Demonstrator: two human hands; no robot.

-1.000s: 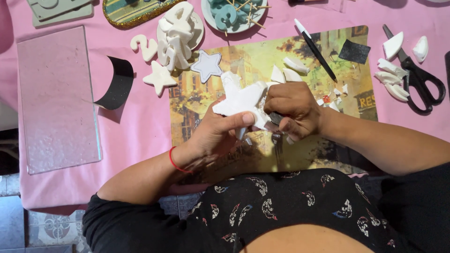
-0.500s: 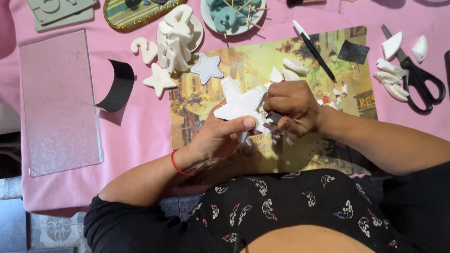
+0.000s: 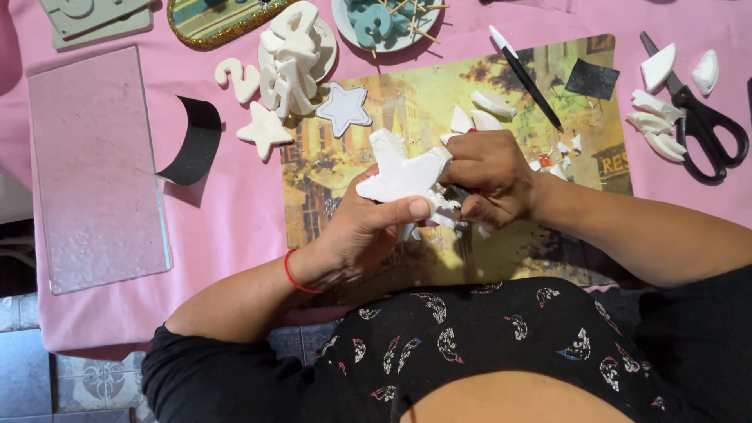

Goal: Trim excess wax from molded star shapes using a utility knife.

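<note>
vs the earlier frames we see little change: both hands stay on the white star cutout (image 3: 403, 176), which sits a touch more upright over the picture mat (image 3: 392, 102). left hand (image 3: 364, 231) cups it from below, thumb pressed across the lower edge, wrist w/ a red band. right hand (image 3: 489, 176) is curled at the star's right side, fingers pinching something small & dark against it; we can't tell what. farther off on the pink table (image 3: 211, 227): a small white star (image 3: 265, 129), a grey star (image 3: 343, 108), black scissors (image 3: 701, 125).
</note>
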